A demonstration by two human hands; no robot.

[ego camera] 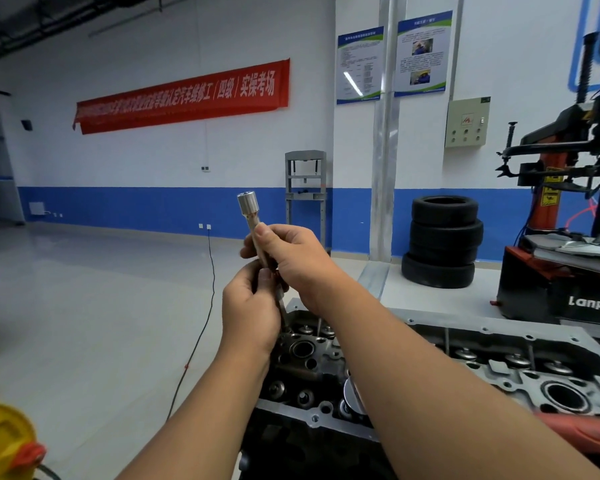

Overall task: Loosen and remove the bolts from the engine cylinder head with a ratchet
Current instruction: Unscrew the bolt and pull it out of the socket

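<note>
While raised above the cylinder head [499, 344], both hands' grips around the socket extension [253, 223].

The room is brightly and evenly lit with cool white light from overhead. A strip lamp shows as a slanted glare streak on the left poster [360, 65], and the pale floor [84, 306] carries a soft sheen. Shadows are faint; the deep pockets of the cylinder head [465, 368] are dark. The wide lens bends the picture: the wall stripe and the banner [184, 95] tilt and curve toward the edges. The banner's left end is smeared, the near corners are soft, and the socket [247, 204] gleams sharply.
</note>
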